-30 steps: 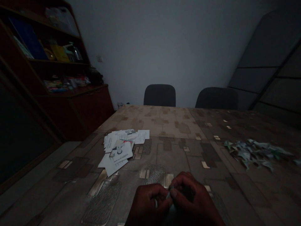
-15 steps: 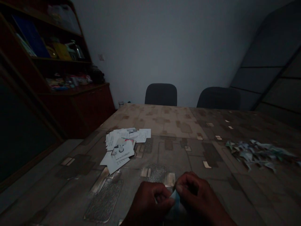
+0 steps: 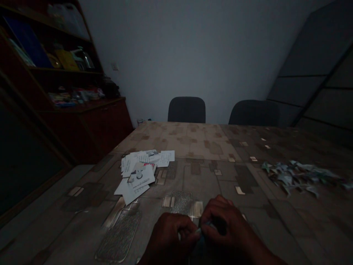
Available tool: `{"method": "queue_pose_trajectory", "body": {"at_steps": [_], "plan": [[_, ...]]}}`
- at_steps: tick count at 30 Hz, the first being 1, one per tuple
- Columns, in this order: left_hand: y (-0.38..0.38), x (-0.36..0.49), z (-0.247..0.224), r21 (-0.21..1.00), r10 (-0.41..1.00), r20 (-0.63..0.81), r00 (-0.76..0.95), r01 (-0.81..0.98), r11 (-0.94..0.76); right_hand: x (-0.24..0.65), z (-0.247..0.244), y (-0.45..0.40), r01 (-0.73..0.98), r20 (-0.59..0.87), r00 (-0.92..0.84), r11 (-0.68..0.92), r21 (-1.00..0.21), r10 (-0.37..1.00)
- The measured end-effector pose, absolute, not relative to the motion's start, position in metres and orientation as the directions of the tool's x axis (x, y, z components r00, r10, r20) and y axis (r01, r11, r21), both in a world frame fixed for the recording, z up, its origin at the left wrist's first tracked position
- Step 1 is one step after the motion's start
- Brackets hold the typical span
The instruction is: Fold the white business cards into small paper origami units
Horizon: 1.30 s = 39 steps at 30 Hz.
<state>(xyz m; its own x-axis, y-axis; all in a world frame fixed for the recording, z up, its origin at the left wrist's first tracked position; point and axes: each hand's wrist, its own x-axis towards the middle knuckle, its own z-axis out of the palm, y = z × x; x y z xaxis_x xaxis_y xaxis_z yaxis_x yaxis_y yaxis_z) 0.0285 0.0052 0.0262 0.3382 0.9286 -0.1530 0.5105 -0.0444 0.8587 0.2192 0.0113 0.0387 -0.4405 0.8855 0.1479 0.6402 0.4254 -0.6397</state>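
Observation:
My left hand (image 3: 172, 235) and my right hand (image 3: 224, 224) meet at the near edge of the table (image 3: 209, 147), fingertips pressed together on a small piece of pale paper (image 3: 199, 232). Most of the paper is hidden between the fingers and in the dim light. A loose pile of white printed cards (image 3: 142, 169) lies on the table to the left of my hands. A heap of small folded paper pieces (image 3: 299, 176) lies at the right.
Two dark chairs (image 3: 186, 109) (image 3: 253, 112) stand at the table's far side. A dark wooden shelf unit (image 3: 63, 92) with books and oddments fills the left wall. A tall grey cabinet (image 3: 320, 73) stands at the right. The room is dim.
My fingers have shifted on the paper, which shows less now than half a second ago. The view has tilted slightly. The cards and the paper heap have not moved.

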Motion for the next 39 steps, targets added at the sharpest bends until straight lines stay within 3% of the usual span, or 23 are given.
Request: {"method": "queue_pose_trajectory", "body": {"at_steps": [3, 6, 11, 13, 16, 19, 24, 27, 30, 32, 33, 35, 37, 39], "plan": [[0.007, 0.030, 0.024, 0.872, 0.919, -0.175, 0.353, 0.489, -0.022, 0.216, 0.040, 0.012, 0.661, 0.192, -0.427, 0.450, -0.600, 0.884], [0.010, 0.031, 0.024, 0.908, 0.900, -0.257, 0.353, 0.407, 0.099, 0.218, 0.043, 0.015, 0.642, 0.221, -0.381, 0.429, -0.635, 0.898], [0.017, 0.029, 0.030, 0.907, 0.861, -0.398, 0.318, 0.278, 0.317, 0.233, 0.049, 0.021, 0.602, 0.145, -0.130, 0.194, -0.775, 0.981], [0.019, 0.027, 0.031, 0.900, 0.846, -0.424, 0.322, 0.256, 0.354, 0.233, 0.052, 0.019, 0.579, 0.119, -0.128, 0.172, -0.797, 0.985], [0.019, 0.026, 0.031, 0.904, 0.842, -0.417, 0.341, 0.250, 0.346, 0.225, 0.052, 0.015, 0.530, 0.103, -0.282, 0.244, -0.812, 0.954], [0.018, 0.027, 0.032, 0.907, 0.857, -0.389, 0.338, 0.301, 0.293, 0.216, 0.047, 0.014, 0.570, 0.147, -0.396, 0.368, -0.735, 0.907], [0.016, 0.025, 0.036, 0.927, 0.872, -0.312, 0.378, 0.321, 0.193, 0.217, 0.044, 0.014, 0.585, 0.188, -0.373, 0.388, -0.712, 0.908], [0.013, 0.022, 0.032, 0.895, 0.858, -0.352, 0.373, 0.403, 0.192, 0.222, 0.047, 0.013, 0.625, 0.137, -0.348, 0.338, -0.704, 0.927], [0.012, 0.016, 0.024, 0.799, 0.881, -0.277, 0.385, 0.602, -0.012, 0.229, 0.046, 0.016, 0.729, 0.096, -0.346, 0.331, -0.599, 0.933], [0.013, 0.012, 0.019, 0.652, 0.874, 0.037, 0.484, 0.652, -0.388, 0.233, 0.042, 0.019, 0.787, 0.088, -0.341, 0.335, -0.517, 0.936], [0.013, 0.010, 0.017, 0.542, 0.811, 0.223, 0.540, 0.623, -0.564, 0.235, 0.040, 0.021, 0.799, 0.085, -0.344, 0.339, -0.496, 0.935], [0.012, 0.011, 0.012, 0.316, 0.646, 0.414, 0.641, 0.564, -0.763, 0.237, 0.037, 0.023, 0.807, 0.093, -0.359, 0.359, -0.468, 0.929], [0.009, 0.015, 0.008, 0.179, 0.559, 0.424, 0.713, 0.539, -0.823, 0.237, 0.037, 0.023, 0.821, 0.105, -0.376, 0.383, -0.423, 0.921], [0.005, 0.020, 0.004, 0.148, 0.553, 0.399, 0.732, 0.544, -0.826, 0.237, 0.039, 0.022, 0.843, 0.106, -0.382, 0.393, -0.368, 0.918]]}}
